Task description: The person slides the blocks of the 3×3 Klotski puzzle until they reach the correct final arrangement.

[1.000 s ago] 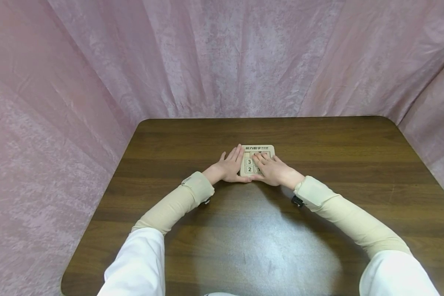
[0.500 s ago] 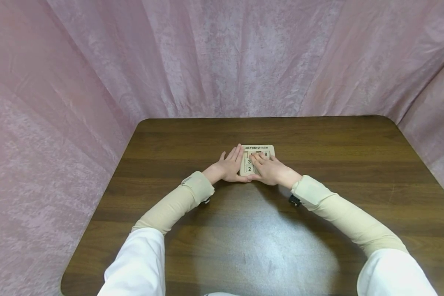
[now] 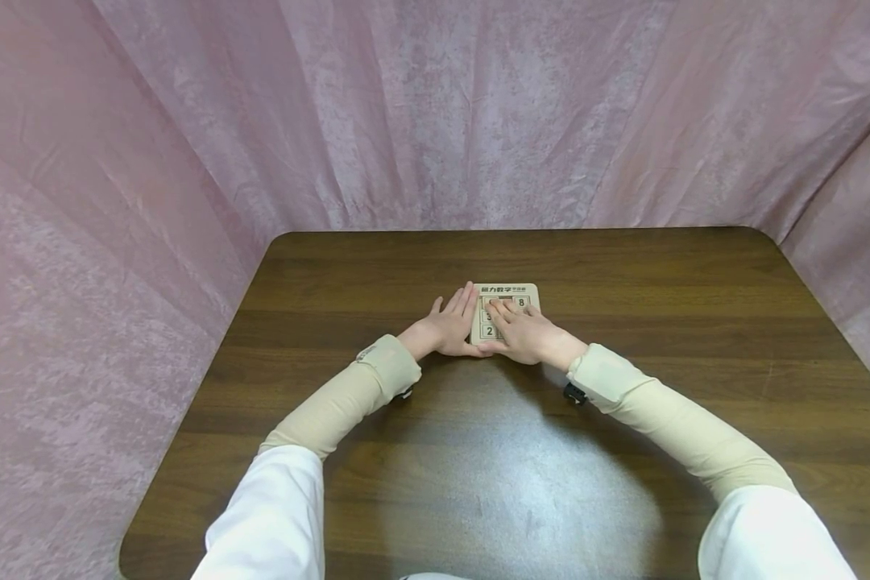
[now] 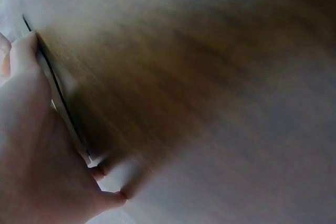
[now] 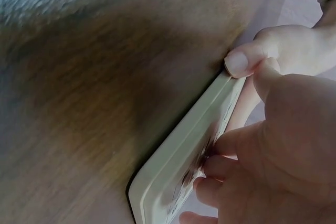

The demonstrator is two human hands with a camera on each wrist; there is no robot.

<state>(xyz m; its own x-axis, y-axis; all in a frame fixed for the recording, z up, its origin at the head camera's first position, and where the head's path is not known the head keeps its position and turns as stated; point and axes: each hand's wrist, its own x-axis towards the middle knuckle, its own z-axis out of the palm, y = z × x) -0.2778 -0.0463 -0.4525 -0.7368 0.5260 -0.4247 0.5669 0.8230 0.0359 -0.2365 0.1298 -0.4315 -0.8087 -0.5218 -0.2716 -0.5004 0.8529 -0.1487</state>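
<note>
A pale number sliding puzzle (image 3: 508, 289) lies flat on the brown table, with dark characters along its far edge. My left hand (image 3: 445, 329) rests along the puzzle's left side, its fingers straight and the thumb at the near left corner. The fingertips of my right hand (image 3: 528, 334) touch the upper left tiles, fingers extended. Tiles 8 (image 3: 521, 303) and 2 (image 3: 489, 331) show; the 3 is partly covered, and the right hand hides others. In the right wrist view, the left thumb (image 5: 244, 61) touches the puzzle's corner beside the right thumb.
The wood-grain table (image 3: 377, 274) has rounded corners and stretches out on all sides of the puzzle. Pink curtains (image 3: 435, 121) hang behind it and at both sides. Each forearm wears a beige sleeve with a wrist strap.
The right hand has slid a little to the left over the tiles. The 8 at the upper right has come into sight, and the 3 is now partly covered. My left hand stays put.
</note>
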